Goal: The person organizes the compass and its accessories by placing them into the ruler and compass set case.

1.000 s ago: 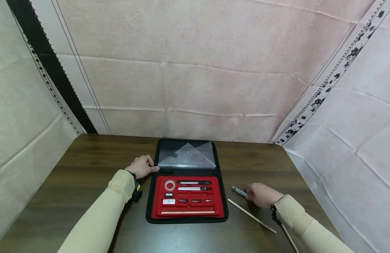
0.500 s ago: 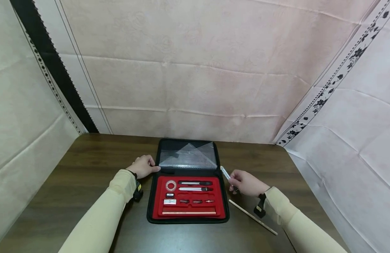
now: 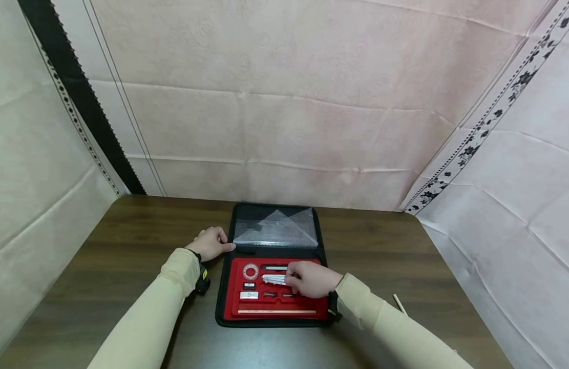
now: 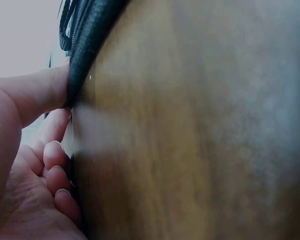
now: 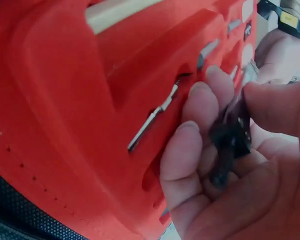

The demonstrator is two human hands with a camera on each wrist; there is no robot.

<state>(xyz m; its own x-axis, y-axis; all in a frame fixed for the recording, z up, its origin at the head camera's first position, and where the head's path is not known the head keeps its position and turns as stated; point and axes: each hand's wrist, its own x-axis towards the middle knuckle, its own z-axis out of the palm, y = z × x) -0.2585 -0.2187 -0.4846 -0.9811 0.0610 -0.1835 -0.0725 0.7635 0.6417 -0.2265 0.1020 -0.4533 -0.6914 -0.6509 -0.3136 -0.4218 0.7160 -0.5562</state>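
Note:
An open black zip case (image 3: 221, 302) lies on the table, with a red moulded tray (image 3: 284, 303) in its near half. My left hand (image 3: 209, 243) pinches the case's left edge between thumb and index finger; the left wrist view shows the thumb (image 4: 47, 90) against the dark binding. Over the tray's right part, my right hand (image 3: 314, 279) holds a silver drawing compass (image 3: 273, 279) with its legs pointing left. In the right wrist view the compass's black head (image 5: 232, 135) sits between thumb and fingers. This hand hides the tray's upper right slots.
Clear plastic set squares (image 3: 275, 229) fill the lid pocket. The tray also bears a round disc (image 3: 250, 271), an eraser (image 3: 249, 295), small dark parts (image 3: 270, 294) and a pencil (image 3: 276, 311). One stick (image 3: 398, 303) shows beyond the right sleeve on the wooden table (image 3: 141, 287).
My right hand has picked the compass up from the table right of the case and carried it left over the red tray. My left hand has stayed at the case edge.

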